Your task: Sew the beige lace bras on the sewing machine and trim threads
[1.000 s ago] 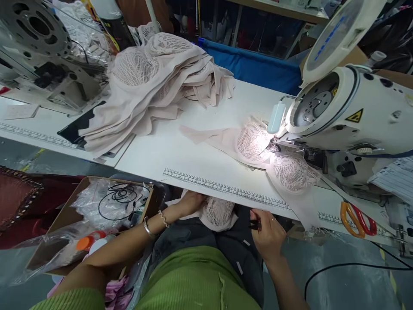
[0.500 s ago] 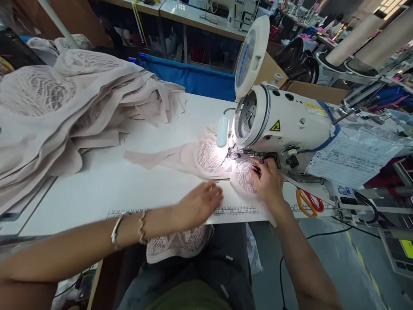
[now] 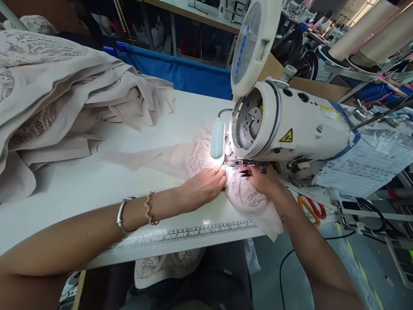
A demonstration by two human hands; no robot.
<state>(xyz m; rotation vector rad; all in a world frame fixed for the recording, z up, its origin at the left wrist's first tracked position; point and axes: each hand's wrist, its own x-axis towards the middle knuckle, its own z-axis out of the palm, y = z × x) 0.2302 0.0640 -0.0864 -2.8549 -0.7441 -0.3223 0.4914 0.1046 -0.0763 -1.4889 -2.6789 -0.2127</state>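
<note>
A pale pink lace bra lies on the sewing table under the needle area of a white sewing machine. My left hand is closed, its fingertips pinching the bra's middle just in front of the presser foot. On the right cup rests my right hand, closed around small thread snips whose dark pointed blades stick out to the left. The other cup and a long thin wing spread leftward across the table, partly behind my left hand. A lamp hangs beside the needle.
Piled bras cover the table's left side. A printed ruler runs along the front edge. Orange-handled scissors and red-handled ones sit at right. Another lace piece lies on my lap. A blue cloth bin stands behind.
My left hand has moved up and forward from the table's front onto the bra by the needle. My right hand stays at the right cup with the snips. The view has shifted closer.
</note>
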